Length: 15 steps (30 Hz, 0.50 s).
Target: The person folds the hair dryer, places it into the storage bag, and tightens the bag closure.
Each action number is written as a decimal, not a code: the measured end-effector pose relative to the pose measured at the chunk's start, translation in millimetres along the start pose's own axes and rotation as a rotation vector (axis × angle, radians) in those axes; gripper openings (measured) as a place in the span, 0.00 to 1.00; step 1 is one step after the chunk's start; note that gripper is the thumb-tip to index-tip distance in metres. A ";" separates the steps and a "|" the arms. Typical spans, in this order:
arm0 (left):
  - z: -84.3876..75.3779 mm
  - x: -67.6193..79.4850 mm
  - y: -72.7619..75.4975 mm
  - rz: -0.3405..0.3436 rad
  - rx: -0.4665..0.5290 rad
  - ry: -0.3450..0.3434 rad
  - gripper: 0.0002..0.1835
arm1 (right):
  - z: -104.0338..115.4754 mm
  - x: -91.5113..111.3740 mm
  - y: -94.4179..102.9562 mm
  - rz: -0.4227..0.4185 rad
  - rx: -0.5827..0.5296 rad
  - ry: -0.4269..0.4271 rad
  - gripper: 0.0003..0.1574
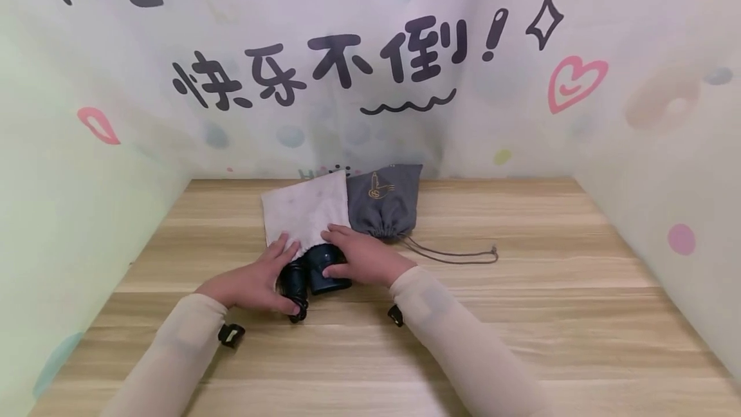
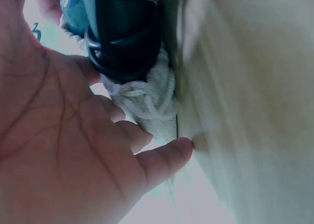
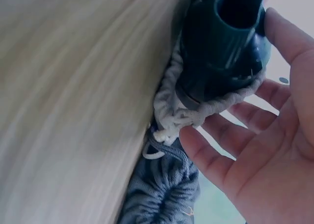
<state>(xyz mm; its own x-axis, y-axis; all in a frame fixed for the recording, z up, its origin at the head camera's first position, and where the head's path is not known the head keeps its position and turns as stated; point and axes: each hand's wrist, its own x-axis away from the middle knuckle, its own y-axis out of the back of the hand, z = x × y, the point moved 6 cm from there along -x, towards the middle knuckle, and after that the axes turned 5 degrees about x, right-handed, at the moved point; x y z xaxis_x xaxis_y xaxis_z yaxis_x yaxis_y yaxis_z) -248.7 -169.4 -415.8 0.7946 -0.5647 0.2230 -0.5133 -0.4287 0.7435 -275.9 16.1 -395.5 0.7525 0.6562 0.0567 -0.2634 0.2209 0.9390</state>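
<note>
A dark hair dryer (image 1: 330, 273) lies with its body partly inside a pale drawstring bag (image 1: 307, 208); its nozzle (image 3: 238, 27) sticks out of the mouth. Beside the nozzle is the handle, wound with black cord (image 1: 295, 288). My left hand (image 1: 255, 282) spans its left side, thumb at the cord and fingertips on the bag. In the left wrist view its palm is spread, little finger (image 2: 169, 160) down by the tabletop. My right hand (image 1: 370, 257) rests its thumb on the nozzle, its other fingers loosely extended against the bag's rim. The part inside the bag is hidden.
A grey drawstring bag (image 1: 384, 204) with a gold print lies against the pale bag's right side, its cord (image 1: 457, 258) trailing right over the wooden table (image 1: 550, 314). Printed cloth walls (image 1: 509, 114) stand behind and at both sides.
</note>
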 end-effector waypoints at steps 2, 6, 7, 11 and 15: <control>1.9 0.9 4.7 0.019 0.006 0.012 0.65 | 2.3 -4.4 -1.0 -0.015 0.001 -0.018 0.47; 1.7 4.3 8.8 0.030 0.007 0.030 0.62 | 3.4 -8.8 -2.9 -0.036 -0.010 -0.019 0.48; 1.3 5.3 8.4 0.026 0.005 0.032 0.61 | 2.4 -8.5 -3.1 -0.033 -0.018 -0.016 0.48; -1.8 10.7 4.6 -0.021 -0.012 0.021 0.61 | -5.4 -2.3 -3.3 -0.004 -0.053 -0.001 0.49; -2.5 13.0 -2.9 -0.057 -0.031 0.023 0.69 | -13.7 5.2 -1.7 0.024 -0.058 0.017 0.54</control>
<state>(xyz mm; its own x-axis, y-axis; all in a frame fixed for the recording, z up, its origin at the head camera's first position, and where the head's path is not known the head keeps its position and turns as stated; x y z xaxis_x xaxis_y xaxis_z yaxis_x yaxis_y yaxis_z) -236.1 -173.8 -413.4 0.8296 -0.5237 0.1938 -0.4570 -0.4373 0.7746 -279.8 29.1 -401.4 0.7353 0.6739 0.0725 -0.3160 0.2462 0.9163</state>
